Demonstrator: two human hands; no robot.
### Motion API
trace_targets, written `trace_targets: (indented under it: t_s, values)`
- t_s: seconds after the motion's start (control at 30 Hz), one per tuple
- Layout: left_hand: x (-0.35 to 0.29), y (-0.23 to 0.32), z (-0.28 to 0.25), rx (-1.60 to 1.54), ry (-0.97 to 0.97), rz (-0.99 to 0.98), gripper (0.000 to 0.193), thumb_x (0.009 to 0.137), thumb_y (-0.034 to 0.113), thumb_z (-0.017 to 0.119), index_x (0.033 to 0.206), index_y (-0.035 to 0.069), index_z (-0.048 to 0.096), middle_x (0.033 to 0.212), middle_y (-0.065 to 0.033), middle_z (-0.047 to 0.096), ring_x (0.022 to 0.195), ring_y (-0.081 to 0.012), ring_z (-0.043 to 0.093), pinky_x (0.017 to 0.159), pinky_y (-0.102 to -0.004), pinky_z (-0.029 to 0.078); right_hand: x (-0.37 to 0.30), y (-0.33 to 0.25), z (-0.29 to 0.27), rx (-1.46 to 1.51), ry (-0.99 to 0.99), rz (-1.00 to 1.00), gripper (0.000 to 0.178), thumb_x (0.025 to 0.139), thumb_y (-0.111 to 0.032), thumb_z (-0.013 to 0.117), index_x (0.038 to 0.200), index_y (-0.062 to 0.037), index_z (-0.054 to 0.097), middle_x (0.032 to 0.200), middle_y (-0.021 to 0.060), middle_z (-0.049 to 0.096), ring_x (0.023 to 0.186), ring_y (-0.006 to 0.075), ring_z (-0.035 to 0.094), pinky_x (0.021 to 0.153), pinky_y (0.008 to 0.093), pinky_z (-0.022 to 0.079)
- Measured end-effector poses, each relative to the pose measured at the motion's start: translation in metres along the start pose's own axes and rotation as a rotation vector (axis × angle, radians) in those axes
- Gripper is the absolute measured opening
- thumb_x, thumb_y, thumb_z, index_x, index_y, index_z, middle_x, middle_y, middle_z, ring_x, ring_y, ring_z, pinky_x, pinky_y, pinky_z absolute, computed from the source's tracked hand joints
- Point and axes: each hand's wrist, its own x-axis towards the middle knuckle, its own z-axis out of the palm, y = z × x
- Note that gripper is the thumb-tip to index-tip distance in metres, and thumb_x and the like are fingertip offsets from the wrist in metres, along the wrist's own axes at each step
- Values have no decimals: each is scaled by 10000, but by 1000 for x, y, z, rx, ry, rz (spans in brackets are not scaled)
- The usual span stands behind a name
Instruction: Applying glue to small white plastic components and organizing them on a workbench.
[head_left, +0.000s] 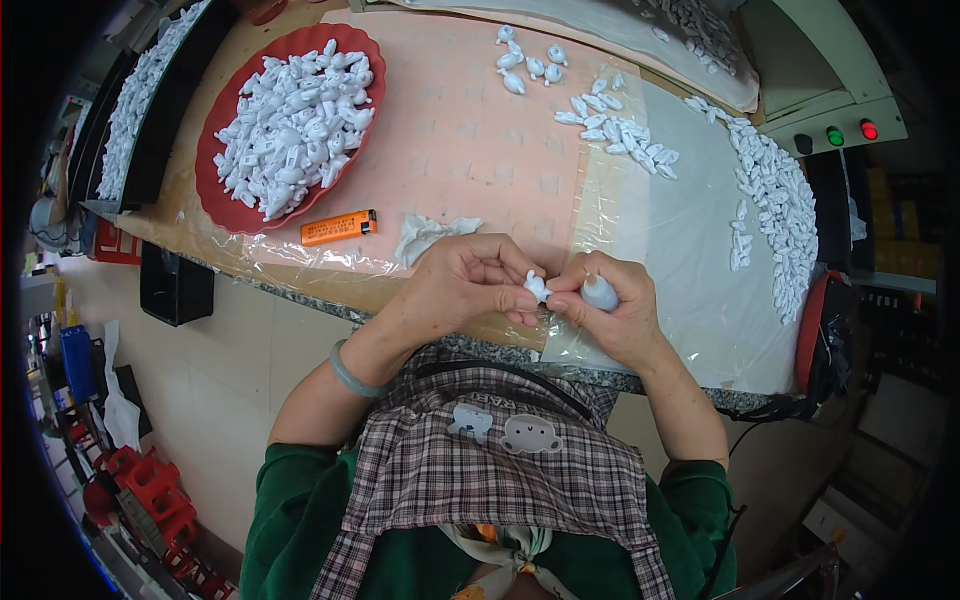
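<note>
My left hand [462, 285] pinches a small white figurine [536, 286] between thumb and fingertips, just above the table's near edge. In my right hand [632, 318] rests a small pale squeeze bottle [599, 293] with a narrow tip, gripped against the palm by curled fingers. The right thumb and forefinger meet at the figurine's side; whether they pinch a tiny part there is hidden. A crumpled white tissue [432, 238] lies just beyond my left hand.
A red scalloped bowl [374, 75] heaped with white pieces stands at far left, near an orange lighter-shaped object [338, 228]. Several figurines [533, 67] lie at the back. Small white parts [775, 205] spread along the right, below a machine [850, 125] with lit buttons.
</note>
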Motion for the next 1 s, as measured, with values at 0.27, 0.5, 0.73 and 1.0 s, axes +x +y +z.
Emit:
trace_targets:
  t_s: [0.27, 0.5, 0.73, 1.0]
  values:
    - [-1, 2, -2, 32, -25, -14, 180, 783, -59, 681, 948, -65, 607, 853, -152, 667, 738, -212, 691, 652, -273, 583, -2, 8, 3, 49, -18, -41, 131, 763, -53, 738, 807, -13, 622, 743, 68, 649, 650, 137, 594, 598, 250, 457]
    - [2, 1, -6, 44, -33, -28, 196, 770, -53, 695, 945, -71, 609, 842, -150, 668, 734, -211, 691, 649, -278, 585, 0, 10, 2, 31, -34, -56, 137, 758, -57, 741, 801, -10, 620, 740, 76, 646, 646, 157, 604, 602, 258, 467]
    - [2, 3, -4, 49, -61, -43, 173, 804, -37, 674, 955, -66, 595, 859, -138, 672, 752, -178, 680, 678, -269, 573, 0, 11, 2, 45, -44, -59, 143, 755, -63, 745, 801, -13, 619, 735, 81, 645, 638, 157, 601, 593, 261, 465]
    - [1, 2, -4, 49, -47, -36, 197, 781, -50, 686, 961, -72, 610, 857, -147, 664, 762, -207, 688, 664, -279, 584, -2, 12, 2, 31, -42, -65, 146, 758, -58, 742, 810, -11, 614, 737, 86, 648, 638, 153, 590, 595, 255, 458]
